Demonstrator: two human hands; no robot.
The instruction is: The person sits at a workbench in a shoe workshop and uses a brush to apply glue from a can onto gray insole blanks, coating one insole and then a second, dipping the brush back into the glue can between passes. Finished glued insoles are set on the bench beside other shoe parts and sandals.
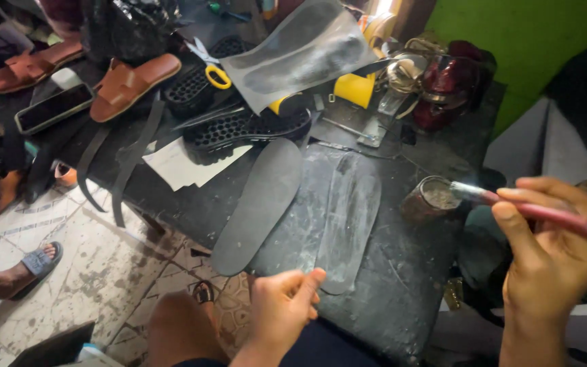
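Head view: at the right edge, the right hand (552, 251) pinches a red-handled brush (538, 211), its bristles over a small rusty tin (429, 198) right of centre. At lower centre, the left hand (283, 309), fingers loosely curled, touches the near end of a glue-shiny insole (349, 217). A matte dark insole (259, 204) lies beside it on the black worktable (402, 285).

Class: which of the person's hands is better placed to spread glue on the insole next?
Probably the right hand: it grips the red-handled brush, bristles over the round glue tin. The empty left hand touches the shiny grey insole.
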